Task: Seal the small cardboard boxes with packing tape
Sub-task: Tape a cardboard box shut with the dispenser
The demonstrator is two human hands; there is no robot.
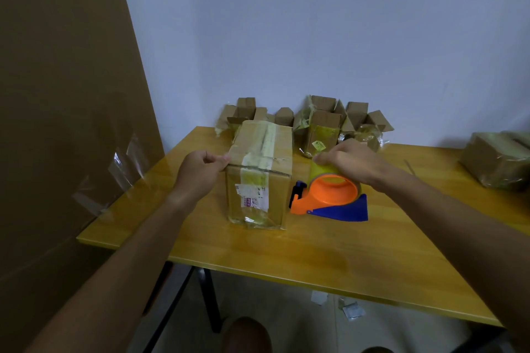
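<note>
Left hand (200, 170): fingers curled, thumb and fingers pinching at the upper left edge of the cardboard box (259, 175), apparently on a tape end there, though the tape itself is hard to make out. Right hand (348, 160): fingers curled down over the top of the yellowish tape roll (321, 170), gripping it. The roll sits in an orange and blue tape dispenser (329, 199) resting on the worktop (315, 252), just beside the box's right side. The box stands upright near the middle of the yellow wooden worktop, its top flaps closed, with strips of tape along the seam and down the front over a printed label. Behind it, against the wall, a cluster of small open boxes (324, 120) with flaps up. At the far right edge, another taped box (496, 160). A large cardboard sheet (63, 94) leans at left.
</note>
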